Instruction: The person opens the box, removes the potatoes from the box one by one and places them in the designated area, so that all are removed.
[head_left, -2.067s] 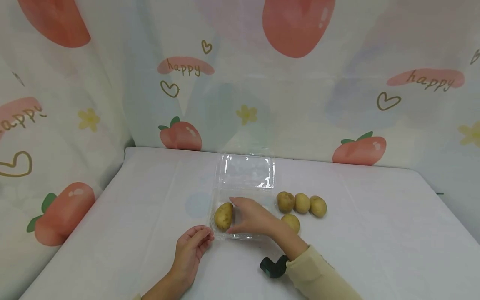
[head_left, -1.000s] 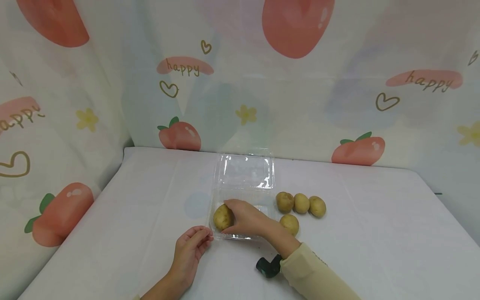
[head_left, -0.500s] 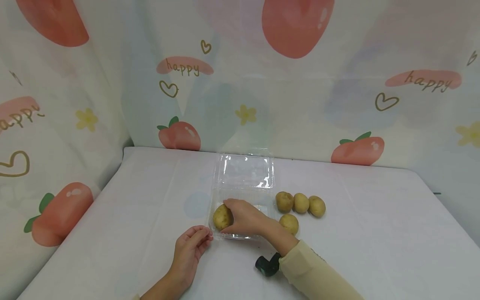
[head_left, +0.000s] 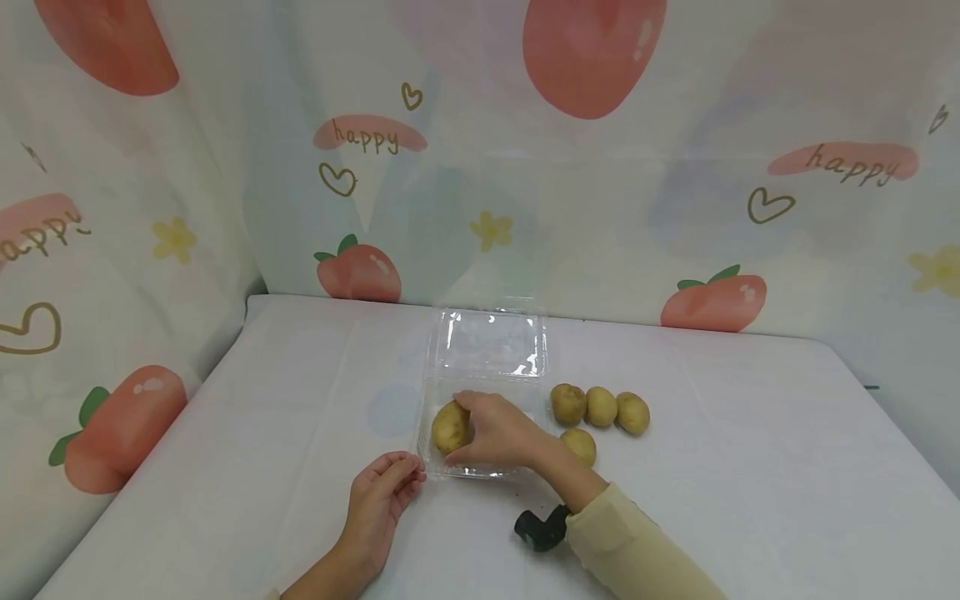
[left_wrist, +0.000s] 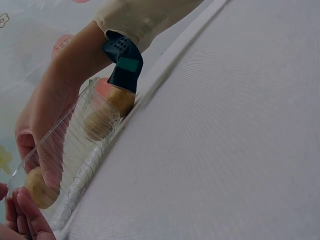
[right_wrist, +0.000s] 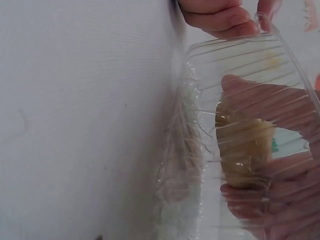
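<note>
My right hand (head_left: 498,431) grips a potato (head_left: 450,428) over the left part of a clear plastic clamshell box (head_left: 487,475), thumb on the near side and fingers on the far side. Through the ribbed wall (right_wrist: 240,55) in the right wrist view, the same potato (right_wrist: 242,150) shows between thumb and fingers. At the box's near left corner, my left hand (head_left: 385,500) pinches the rim between thumb and fingers. The left wrist view has those fingertips (left_wrist: 25,205) right at the rim, close to the potato (left_wrist: 42,189). The lid (head_left: 491,342) lies folded back, away from me.
Three potatoes (head_left: 602,407) sit in a row right of the box, and another potato (head_left: 579,447) lies nearer, partly behind my right forearm. A dark green wrist camera (head_left: 540,531) juts from my right sleeve. White cloth (head_left: 300,417) covers the table; a printed curtain (head_left: 600,208) stands behind.
My right hand has closed round the potato, first shifting left, then moving it slightly right and away from me in the last half second. The left hand keeps its place.
</note>
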